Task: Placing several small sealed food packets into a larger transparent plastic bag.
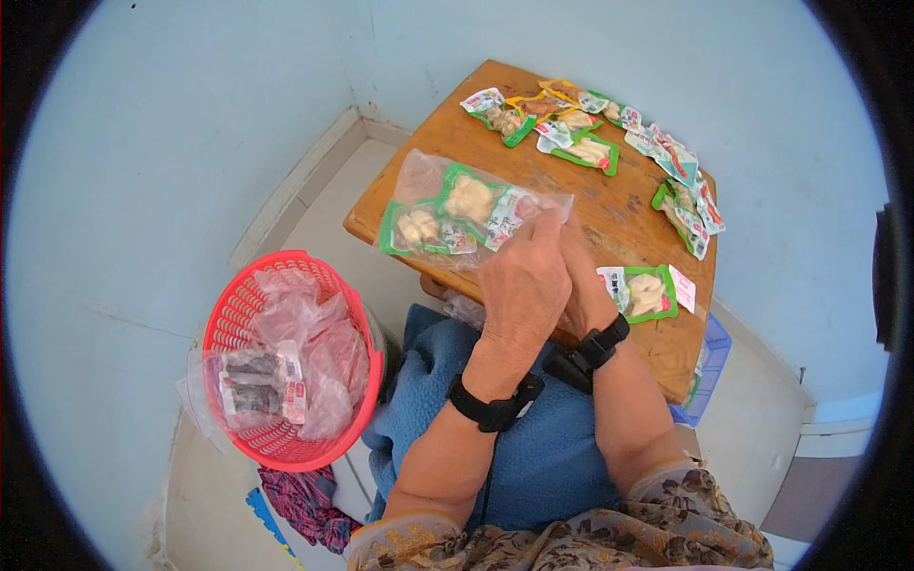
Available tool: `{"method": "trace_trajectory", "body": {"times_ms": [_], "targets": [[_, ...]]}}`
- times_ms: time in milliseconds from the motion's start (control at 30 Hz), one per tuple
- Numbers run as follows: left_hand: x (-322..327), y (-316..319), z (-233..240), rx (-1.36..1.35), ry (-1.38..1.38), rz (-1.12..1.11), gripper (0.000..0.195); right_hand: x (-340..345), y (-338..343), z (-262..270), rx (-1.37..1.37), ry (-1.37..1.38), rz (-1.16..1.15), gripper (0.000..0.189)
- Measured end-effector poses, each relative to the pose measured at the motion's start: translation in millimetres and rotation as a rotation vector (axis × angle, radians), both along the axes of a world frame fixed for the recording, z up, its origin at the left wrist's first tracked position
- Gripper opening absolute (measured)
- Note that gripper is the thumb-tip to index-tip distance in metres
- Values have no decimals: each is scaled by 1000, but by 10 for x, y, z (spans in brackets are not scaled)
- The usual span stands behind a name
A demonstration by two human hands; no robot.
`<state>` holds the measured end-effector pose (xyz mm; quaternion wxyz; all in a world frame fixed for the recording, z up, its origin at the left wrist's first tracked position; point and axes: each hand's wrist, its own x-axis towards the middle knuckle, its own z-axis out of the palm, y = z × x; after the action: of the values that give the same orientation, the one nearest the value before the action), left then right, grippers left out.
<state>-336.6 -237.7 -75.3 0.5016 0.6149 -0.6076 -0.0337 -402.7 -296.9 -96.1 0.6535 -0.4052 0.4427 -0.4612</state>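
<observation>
A clear plastic bag (421, 168) lies over the near left part of the wooden table (400, 182). Inside it are two green-edged food packets, a larger one (470, 200) and a smaller one (418, 227), with pale pieces showing through their windows. My left hand (527, 278) pinches the right end of this bag. Against it, my right hand (585, 275) grips the same end, its fingers partly hidden behind the left. To the right of my right hand lies another green-edged packet (648, 294) with a pinkish-white card (683, 287) beside it.
Several food packets (589, 151) are spread along the table's far and right edges. At left stands a red plastic basket (307, 457) with crumpled clear bags (335, 371) and a bagged dark packet (253, 385). A blue crate (714, 364) sits below the table's right side.
</observation>
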Motion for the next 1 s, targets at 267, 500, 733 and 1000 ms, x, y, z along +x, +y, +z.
{"method": "trace_trajectory", "body": {"times_ms": [267, 500, 733, 1000], "targets": [[-43, -20, -18, 45, -28, -34, 17, -114, -486, -778, -126, -104, 168, 9], [-13, 0, -28, 60, -15, -49, 17, -93, -225, -437, -104, -141, 214, 3], [-19, 12, 8, 99, 34, -17, 19, -140, -48, -94, -122, -91, 198, 3], [-17, 17, -12, 44, 28, -27, 17, -173, -12, -228, 180, -508, 154, 19]]}}
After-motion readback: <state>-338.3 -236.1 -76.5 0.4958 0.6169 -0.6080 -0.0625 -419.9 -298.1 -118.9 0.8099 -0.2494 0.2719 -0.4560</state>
